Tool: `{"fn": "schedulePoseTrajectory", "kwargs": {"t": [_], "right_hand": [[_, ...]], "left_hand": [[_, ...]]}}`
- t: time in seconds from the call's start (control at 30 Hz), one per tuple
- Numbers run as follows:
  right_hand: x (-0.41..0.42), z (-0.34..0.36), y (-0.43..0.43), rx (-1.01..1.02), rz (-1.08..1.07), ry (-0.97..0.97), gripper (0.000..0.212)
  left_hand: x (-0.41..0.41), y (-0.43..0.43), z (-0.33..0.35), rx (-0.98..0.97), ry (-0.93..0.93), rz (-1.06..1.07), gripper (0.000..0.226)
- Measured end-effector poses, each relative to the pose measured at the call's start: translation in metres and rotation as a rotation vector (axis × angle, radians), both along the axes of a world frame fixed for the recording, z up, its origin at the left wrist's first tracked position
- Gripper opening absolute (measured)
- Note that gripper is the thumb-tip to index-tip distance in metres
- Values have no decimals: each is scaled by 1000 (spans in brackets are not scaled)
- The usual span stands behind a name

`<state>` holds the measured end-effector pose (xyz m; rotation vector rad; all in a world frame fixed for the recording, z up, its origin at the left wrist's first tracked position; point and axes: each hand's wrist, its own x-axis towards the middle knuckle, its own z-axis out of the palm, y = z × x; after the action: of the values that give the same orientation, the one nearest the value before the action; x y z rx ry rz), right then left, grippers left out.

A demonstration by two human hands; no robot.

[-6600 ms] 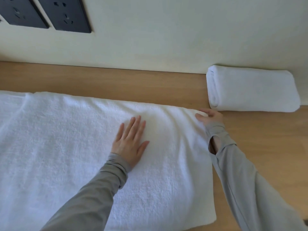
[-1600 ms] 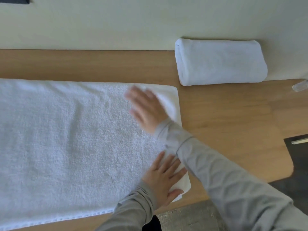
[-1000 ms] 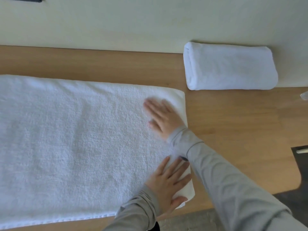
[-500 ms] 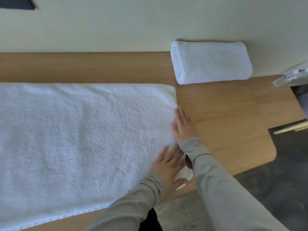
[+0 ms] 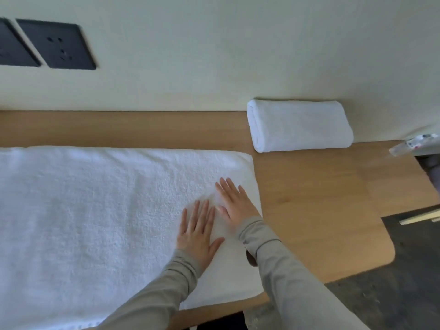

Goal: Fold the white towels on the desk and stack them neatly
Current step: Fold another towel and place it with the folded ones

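Towel first: the spread white towel (image 5: 95, 222) lies flat on the wooden desk (image 5: 309, 210) and takes up most of the left and middle of your view. Its left end runs out of the frame, so you cannot see how long it is, and its near edge is cut off at the bottom left and partly covered by your left sleeve (image 5: 152, 298). You cannot tell how many layers it is lying in.

Your left hand (image 5: 197, 236) rests palm down on the towel near its right end, fingers straight and together, thumb splayed to the right, gripping nothing. Your right hand (image 5: 234, 206) lies flat just beside it, a little farther from you and close to the towel's right edge, fingers also straight. It is slightly blurred, so its thumb is hard to make out.

Farther back and to the right, a folded white towel (image 5: 300, 126) sits against the wall (image 5: 214, 55), apart from the spread one, with bare wood between them. Its left end shows a curled fold.

Two dark wall sockets (image 5: 57, 44) sit at upper left, the left one cut off by the frame. At the right edge, a small pale object (image 5: 414, 145) is too blurred to name. Dark floor (image 5: 404, 294) shows beyond the desk's rounded corner.
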<state>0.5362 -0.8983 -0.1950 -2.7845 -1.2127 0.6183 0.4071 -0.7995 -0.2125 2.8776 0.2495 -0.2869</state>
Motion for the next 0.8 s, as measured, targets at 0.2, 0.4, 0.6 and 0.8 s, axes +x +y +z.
{"fn": "schedulePoseTrajectory", "kwargs": {"t": [0.2,0.4,0.6,0.8], "right_hand": [[53,-24,11,67,127,29,57],[130,-22,-6,1,251,-73,58],[166,-4,14,-4,160,35,49],[174,6,28,-74,147,66,43]], "left_hand": [[2,-6,-15,60,-24,20,74],[-1,-22,-16,174,-80,173,67],[-5,-106,-6,-120,-163,1185,68],[7,-152,31,-506,-268,2287,89]]}}
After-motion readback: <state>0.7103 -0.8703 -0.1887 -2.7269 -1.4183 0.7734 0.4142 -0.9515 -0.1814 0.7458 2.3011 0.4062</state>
